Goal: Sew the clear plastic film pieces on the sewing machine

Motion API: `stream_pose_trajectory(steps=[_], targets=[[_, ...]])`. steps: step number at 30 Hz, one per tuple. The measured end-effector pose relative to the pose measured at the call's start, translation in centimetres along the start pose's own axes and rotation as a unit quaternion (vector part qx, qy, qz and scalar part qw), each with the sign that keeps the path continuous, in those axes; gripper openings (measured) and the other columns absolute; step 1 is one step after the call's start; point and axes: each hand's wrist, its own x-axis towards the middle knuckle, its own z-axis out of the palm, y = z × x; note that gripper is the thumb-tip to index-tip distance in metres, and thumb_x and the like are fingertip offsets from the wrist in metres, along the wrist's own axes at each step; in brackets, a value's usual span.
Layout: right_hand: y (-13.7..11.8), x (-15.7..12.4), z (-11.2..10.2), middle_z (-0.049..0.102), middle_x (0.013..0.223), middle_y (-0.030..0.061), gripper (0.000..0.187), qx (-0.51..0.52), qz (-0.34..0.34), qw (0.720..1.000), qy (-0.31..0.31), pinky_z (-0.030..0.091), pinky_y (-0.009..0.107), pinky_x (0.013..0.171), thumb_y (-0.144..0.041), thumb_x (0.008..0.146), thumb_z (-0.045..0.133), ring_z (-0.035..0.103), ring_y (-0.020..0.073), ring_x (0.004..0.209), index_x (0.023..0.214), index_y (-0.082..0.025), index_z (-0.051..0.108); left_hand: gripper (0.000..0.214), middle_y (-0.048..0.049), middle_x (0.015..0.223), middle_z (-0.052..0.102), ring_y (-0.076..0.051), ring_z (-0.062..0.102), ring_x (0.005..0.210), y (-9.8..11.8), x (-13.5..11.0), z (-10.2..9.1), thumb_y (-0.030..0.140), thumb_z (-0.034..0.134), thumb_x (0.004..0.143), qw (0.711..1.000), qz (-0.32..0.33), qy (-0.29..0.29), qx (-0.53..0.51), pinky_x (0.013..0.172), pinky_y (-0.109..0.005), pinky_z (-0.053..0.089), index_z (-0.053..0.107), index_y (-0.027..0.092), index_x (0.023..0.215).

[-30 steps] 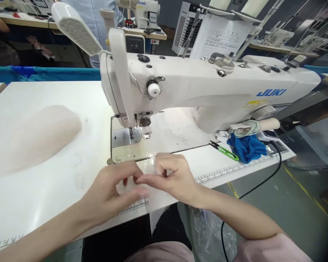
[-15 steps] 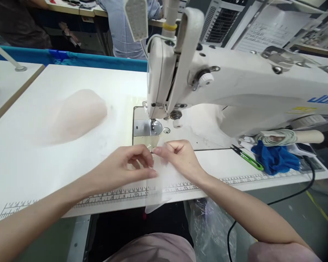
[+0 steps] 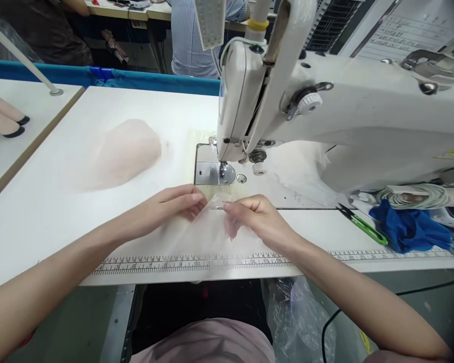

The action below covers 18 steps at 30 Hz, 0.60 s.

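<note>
A thin, see-through white fabric piece (image 3: 208,234) hangs between my hands at the front of the sewing machine (image 3: 236,101). My right hand (image 3: 259,217) pinches its upper edge between thumb and forefinger, the other fingers showing faintly through the cloth. On the left side, my left hand (image 3: 174,204) has its thumb and fingers closed at the fabric's slanting edge; its fingertips are partly behind the cloth. Both hands are just in front of the metal needle plate (image 3: 208,174), and the presser foot (image 3: 223,171) stands over that plate with no fabric visible under it.
A sheer pinkish piece (image 3: 130,154) lies flat on the left of the table. More white sheer cloth (image 3: 297,164) sits under the machine arm. Green thread snips (image 3: 363,227) and a blue cloth (image 3: 410,227) are at right. A printed ruler (image 3: 136,264) follows the front edge.
The fabric has turned and spread out to the left between my hands. My left hand has moved back and left, its fingers closing at the fabric's edge. The view has shifted left.
</note>
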Motion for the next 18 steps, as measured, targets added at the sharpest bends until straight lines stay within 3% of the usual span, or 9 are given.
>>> stream_pose_trajectory(steps=[5,9,11,14,18], targets=[[0.2,0.2,0.2,0.067,0.059,0.0004,0.048,-0.011,-0.005,1.000,-0.023,0.045,0.024,0.057,-0.058,0.084,0.062,0.060,0.0114,0.056,0.059,-0.018,0.066,0.028,-0.0028,0.086,0.064,-0.016,0.062,0.077,1.0,1.4,1.6,0.042,0.066,0.084,1.000,0.019,0.007,0.006,0.062,-0.027,0.050,0.057,0.019,0.096],[-0.3,0.3,-1.0,0.068,0.063,0.0013,0.052,-0.038,-0.014,0.997,-0.064,0.048,0.027,0.070,-0.052,0.089,0.058,0.065,0.0129,0.067,0.050,-0.018,0.055,0.020,0.0014,0.068,0.059,-0.011,0.058,0.063,0.8,2.5,1.6,0.036,0.060,0.089,0.998,0.026,0.022,-0.053,0.057,-0.025,0.047,0.056,0.017,0.083],[-0.8,0.5,-1.8,0.069,0.072,0.0009,0.038,-0.091,-0.022,0.994,-0.064,0.047,0.027,0.070,-0.048,0.088,0.062,0.064,0.0127,0.071,0.063,-0.019,0.064,0.020,0.0035,0.060,0.056,-0.009,0.054,0.056,0.6,2.7,1.4,0.035,0.059,0.090,0.998,0.030,0.037,-0.040,0.054,-0.023,0.044,0.057,0.017,0.080],[-1.6,1.2,-2.8,0.069,0.080,-0.0012,0.016,-0.194,-0.058,0.979,-0.034,0.041,0.023,0.058,-0.036,0.081,0.073,0.055,0.0090,0.064,0.087,-0.021,0.072,0.019,0.0045,0.057,0.056,-0.008,0.051,0.053,0.5,2.7,1.2,0.035,0.061,0.089,0.997,0.035,0.064,0.011,0.051,-0.021,0.040,0.059,0.018,0.081],[-1.9,2.2,-3.3,0.064,0.065,-0.0050,0.009,-0.222,-0.070,0.972,-0.026,0.032,0.021,0.045,-0.029,0.081,0.071,0.042,0.0041,0.047,0.081,-0.020,0.073,0.017,0.0081,0.050,0.047,-0.008,0.045,0.045,0.5,2.8,1.1,0.037,0.059,0.089,0.991,0.041,0.078,0.096,0.045,-0.019,0.035,0.059,0.020,0.085]])
